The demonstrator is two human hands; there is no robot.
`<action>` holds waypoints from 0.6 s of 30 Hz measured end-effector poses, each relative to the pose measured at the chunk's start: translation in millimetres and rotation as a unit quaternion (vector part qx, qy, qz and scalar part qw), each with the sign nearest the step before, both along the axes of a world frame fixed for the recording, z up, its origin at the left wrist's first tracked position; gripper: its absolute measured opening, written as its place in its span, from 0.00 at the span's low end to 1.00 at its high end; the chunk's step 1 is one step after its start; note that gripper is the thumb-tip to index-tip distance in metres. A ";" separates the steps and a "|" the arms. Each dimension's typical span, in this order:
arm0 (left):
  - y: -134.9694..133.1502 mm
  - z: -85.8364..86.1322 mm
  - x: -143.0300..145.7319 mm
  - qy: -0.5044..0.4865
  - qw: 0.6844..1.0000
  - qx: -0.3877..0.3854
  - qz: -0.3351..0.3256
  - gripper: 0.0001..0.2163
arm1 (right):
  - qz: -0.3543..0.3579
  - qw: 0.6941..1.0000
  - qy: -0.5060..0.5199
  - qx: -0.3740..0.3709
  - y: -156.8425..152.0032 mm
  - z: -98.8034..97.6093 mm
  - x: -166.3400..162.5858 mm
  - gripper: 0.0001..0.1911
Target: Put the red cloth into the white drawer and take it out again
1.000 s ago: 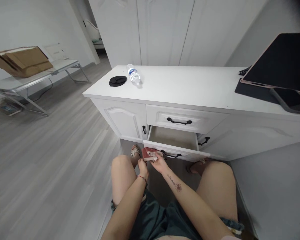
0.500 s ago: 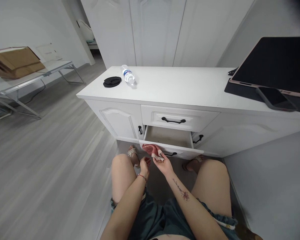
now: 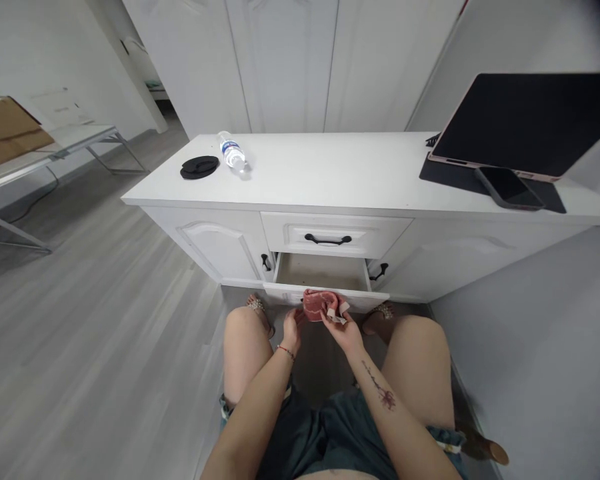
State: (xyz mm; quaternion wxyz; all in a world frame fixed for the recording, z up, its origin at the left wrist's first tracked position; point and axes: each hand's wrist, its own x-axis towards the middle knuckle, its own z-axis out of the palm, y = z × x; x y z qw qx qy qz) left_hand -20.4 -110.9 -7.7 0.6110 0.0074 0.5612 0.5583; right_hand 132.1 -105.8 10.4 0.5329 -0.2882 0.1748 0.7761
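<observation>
A small folded pinkish-red cloth (image 3: 316, 306) with pale strips at its right end hangs before the front of a pulled-out lower drawer (image 3: 286, 291). My right hand (image 3: 346, 332) pinches it at the pale end, fingers closed. At the cloth's left edge is my left hand (image 3: 293, 330), its fingers stretched toward the fabric and close against it. Whether those fingertips press on the cloth is hard to see. Inside the drawer a bare pale bottom (image 3: 325, 272) shows. The cloth covers part of the drawer front and its handle.
Above is a closed drawer with a black handle (image 3: 329, 240). On the white cabinet top (image 3: 325, 173) lie a plastic bottle (image 3: 233, 155), a black flat object (image 3: 200, 167), a tablet-like screen (image 3: 525, 123) and a phone (image 3: 510, 189). A cardboard box (image 3: 7, 133) sits on a folding table (image 3: 75, 137).
My right hand has shifted right, carrying the cloth, which now shows more of its flat side. My left hand has turned toward the cloth's left edge. The view has swung slightly right.
</observation>
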 end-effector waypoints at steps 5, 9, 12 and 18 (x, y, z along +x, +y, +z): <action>10.0 0.4 11.7 -0.024 0.999 0.024 -0.026 0.02 | -0.003 1.000 -0.013 -0.009 1.9 2.0 31.1 0.19; 15.6 -0.1 19.7 -0.033 0.998 0.033 -0.037 0.08 | -0.015 0.999 -0.029 -0.034 3.6 12.5 52.3 0.18; 18.4 0.4 24.8 -0.032 0.998 0.036 -0.038 0.13 | -0.020 0.998 -0.059 -0.025 5.8 21.9 68.2 0.17; 23.7 -0.1 31.0 -0.018 0.998 0.036 -0.038 0.19 | -0.042 0.993 -0.097 -0.046 9.0 35.0 100.6 0.15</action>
